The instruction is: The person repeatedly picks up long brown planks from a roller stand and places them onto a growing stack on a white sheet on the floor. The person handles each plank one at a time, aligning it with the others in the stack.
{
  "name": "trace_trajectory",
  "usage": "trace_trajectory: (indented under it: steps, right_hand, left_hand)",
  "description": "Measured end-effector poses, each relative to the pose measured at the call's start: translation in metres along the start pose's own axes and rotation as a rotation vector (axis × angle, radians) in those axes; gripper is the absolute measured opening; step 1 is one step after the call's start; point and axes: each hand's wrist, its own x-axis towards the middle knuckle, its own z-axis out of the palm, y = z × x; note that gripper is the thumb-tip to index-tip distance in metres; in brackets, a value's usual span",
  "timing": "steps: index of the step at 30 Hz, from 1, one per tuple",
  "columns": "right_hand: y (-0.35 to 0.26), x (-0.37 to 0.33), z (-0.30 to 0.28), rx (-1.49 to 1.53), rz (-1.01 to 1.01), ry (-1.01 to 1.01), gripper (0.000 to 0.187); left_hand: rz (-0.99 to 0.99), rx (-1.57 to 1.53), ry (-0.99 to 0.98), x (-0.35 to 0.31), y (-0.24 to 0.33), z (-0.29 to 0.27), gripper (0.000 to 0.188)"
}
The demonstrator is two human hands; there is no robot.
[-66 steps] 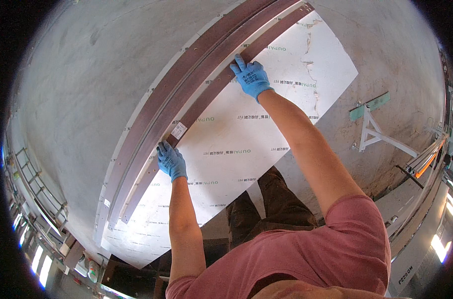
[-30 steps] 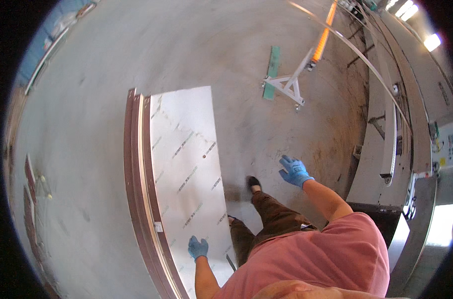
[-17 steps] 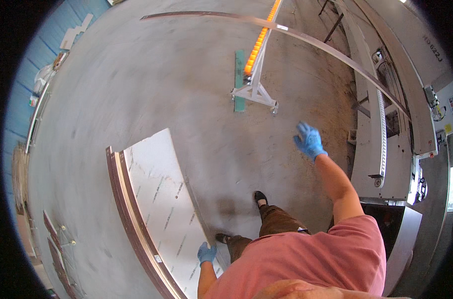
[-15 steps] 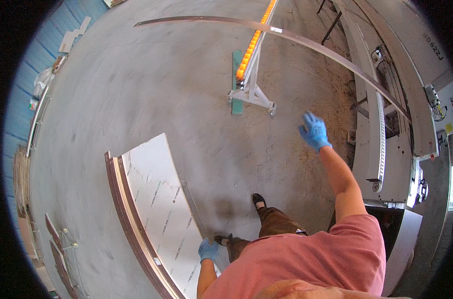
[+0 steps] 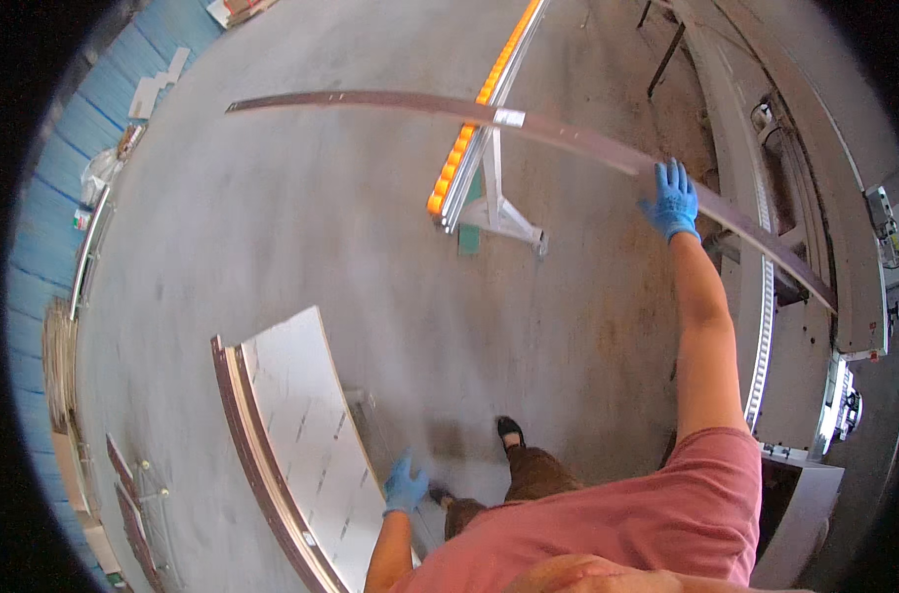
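Observation:
A long, narrow brown strip (image 5: 390, 100) with a white label crosses the view. It rests over an orange roller stand (image 5: 456, 158), and its right end reaches the machine on the right. My right hand (image 5: 675, 203), in a blue glove, lies on the strip with the fingers stretched out, not wrapped round it. Down by my left leg, my left hand (image 5: 404, 486), also gloved in blue, holds nothing and has its fingers apart. It is just beside the right edge of a white printed board (image 5: 306, 395). Several brown-edged strips (image 5: 257, 450) stand along that board's left side.
A large grey machine (image 5: 805, 178) with a toothed track (image 5: 766, 326) runs along the right. The roller stand's grey foot (image 5: 504, 217) stands on the concrete floor (image 5: 272, 217). Stacked boards (image 5: 59, 361) and a rack with brown pieces (image 5: 138, 504) are at the left.
My right hand has reached forward onto the brown strip. The strip appears nearer in the view. My left hand has shifted slightly forward, and its fingers have spread.

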Motion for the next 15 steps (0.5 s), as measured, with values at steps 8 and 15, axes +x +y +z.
trace_trajectory:
  steps: [8, 15]
  right_hand:
    - [0.010, 0.006, -0.020, 0.069, 0.012, -0.343, 0.076]
    - [0.001, -0.062, -0.020, 0.187, -0.104, -0.198, 0.054]
  left_hand:
    - [0.115, 0.020, 0.003, 0.051, 0.063, -0.035, 0.065]
    - [0.542, 0.170, 0.245, 0.103, 0.205, -0.103, 0.071]
